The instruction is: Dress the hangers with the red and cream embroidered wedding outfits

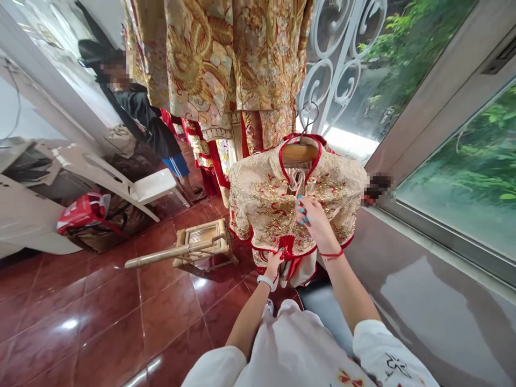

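A gold and red embroidered jacket (266,207) hangs on a wooden hanger (300,152) in front of me. My right hand (313,220) is closed in a pinch on the jacket's front, at the middle of the chest. My left hand (276,260) grips the red hem at the bottom front. Its fingers are closed on the cloth. A red string circles my right wrist and a white band my left.
More gold embroidered garments (217,59) hang behind. A small wooden stool (201,242) lies on the red tiled floor (100,312). A white plastic chair (137,185) and a red bag (83,210) stand at the left beside another person (141,115). A window (455,156) runs along the right.
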The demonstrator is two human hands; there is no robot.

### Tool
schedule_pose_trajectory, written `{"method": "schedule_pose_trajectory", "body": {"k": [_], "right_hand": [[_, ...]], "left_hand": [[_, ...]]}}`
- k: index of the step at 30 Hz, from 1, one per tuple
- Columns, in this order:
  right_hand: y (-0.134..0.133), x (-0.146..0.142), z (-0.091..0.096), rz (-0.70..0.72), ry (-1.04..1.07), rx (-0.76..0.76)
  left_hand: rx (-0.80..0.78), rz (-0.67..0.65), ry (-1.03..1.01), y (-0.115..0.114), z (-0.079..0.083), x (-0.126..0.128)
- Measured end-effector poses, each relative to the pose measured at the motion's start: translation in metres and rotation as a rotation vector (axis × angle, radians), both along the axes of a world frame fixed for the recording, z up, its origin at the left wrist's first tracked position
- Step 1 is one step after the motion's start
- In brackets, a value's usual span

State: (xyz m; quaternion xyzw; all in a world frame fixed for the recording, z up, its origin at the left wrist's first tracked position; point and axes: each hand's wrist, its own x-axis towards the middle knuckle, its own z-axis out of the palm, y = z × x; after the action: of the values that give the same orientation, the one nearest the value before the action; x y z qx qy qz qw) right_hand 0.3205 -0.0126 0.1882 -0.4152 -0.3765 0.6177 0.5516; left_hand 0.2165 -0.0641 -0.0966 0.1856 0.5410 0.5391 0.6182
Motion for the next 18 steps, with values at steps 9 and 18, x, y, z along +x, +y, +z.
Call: {"method": "schedule_pose_trajectory", "body": {"k": [9, 18], "right_hand": [[0.012, -0.005, 0.055, -0.055, 0.018, 0.135], [0.029, 0.037, 0.063, -0.188, -0.38, 0.353]], "left_hand": [[-0.033, -0.022, 0.06, 0.008, -0.001, -0.006], [-0.099, -0.129, 0.308, -0.009, 0.023, -0.038]]}}
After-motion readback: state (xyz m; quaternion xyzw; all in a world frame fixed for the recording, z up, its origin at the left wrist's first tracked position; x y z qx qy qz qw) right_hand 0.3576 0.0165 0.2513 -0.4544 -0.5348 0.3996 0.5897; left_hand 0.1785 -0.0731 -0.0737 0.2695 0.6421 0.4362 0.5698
